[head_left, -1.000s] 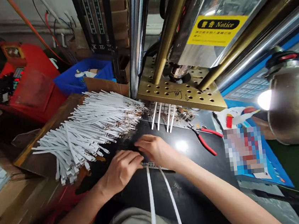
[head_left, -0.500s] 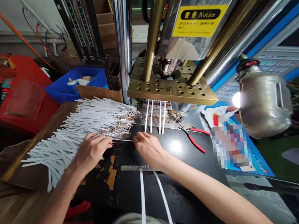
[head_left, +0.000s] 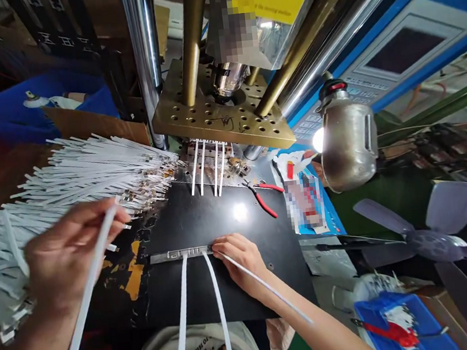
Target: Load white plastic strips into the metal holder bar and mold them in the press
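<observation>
My left hand (head_left: pixel 62 251) is raised over the pile and pinches the top of a flat white strip (head_left: pixel 86 296), which slants down toward me. At the metal bar fixture (head_left: pixel 161 258), my right hand (head_left: pixel 242 260) closes its fingers at the right end and grips another narrow white strip (head_left: pixel 266 287), which trails over the wrist. Two white strips (head_left: pixel 184 308) hang from the slots of the bar toward my lap. A large pile of white strips (head_left: pixel 87 171) with metal-looking ends lies at left.
Under the brass press plate (head_left: pixel 220 126) several white strips (head_left: pixel 202 170) stick out onto the black table (head_left: pixel 180 219). Red-handled pliers (head_left: pixel 264 200) lie to the right. A lamp (head_left: pixel 349 140), a fan (head_left: pixel 437 245) and a blue bin (head_left: pixel 385 315) stand farther right.
My left hand has risen and moved left, now with a strip in it. My right hand has come down to the bar's right end with a strip. The view has shifted right.
</observation>
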{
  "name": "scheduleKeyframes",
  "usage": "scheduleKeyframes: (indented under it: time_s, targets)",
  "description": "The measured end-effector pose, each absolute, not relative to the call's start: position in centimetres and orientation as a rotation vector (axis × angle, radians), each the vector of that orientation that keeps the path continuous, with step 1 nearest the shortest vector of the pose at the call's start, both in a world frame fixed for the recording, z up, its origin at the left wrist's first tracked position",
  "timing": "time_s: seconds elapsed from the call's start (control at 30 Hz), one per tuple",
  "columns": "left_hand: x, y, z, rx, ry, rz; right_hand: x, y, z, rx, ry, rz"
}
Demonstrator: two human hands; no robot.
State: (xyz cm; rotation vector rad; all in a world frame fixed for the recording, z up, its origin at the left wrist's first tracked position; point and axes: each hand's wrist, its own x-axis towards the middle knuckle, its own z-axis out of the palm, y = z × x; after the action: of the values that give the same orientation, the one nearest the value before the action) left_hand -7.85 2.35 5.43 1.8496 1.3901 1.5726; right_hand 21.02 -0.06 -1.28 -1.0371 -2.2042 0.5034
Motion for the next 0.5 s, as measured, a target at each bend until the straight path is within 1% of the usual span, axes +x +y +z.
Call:
scheduleKeyframes:
  time_s: [0.07, 0.2, 0.27, 0.37, 0.5]
  targets:
    - [-6.9, 1.3, 3.5, 1.871, 1.272, 1.543, 20.9, -0.1, -1.3, -1.028, -2.298, 0.435]
    - [-5.7, -0.6, -0.2, 2.227, 1.206, 1.32, 20.8, -0.1, -1.4, -1.05, -2.373, 0.291]
    - [-5.5, -1.3, -1.4, 2.343, 1.181, 1.211, 20.7, -0.1, -1.5, -1.048, -2.385, 0.284]
    - [-5.3, -1.6, -2.2, 2.404, 1.17, 1.068, 20.6, -0.3, -1.5, -1.036, -2.397, 0.297]
    - [-4.8, -1.2, -1.6, 2.514, 1.168, 1.047, 21.0, -0.4, -0.8, -1.068, -2.47, 0.317]
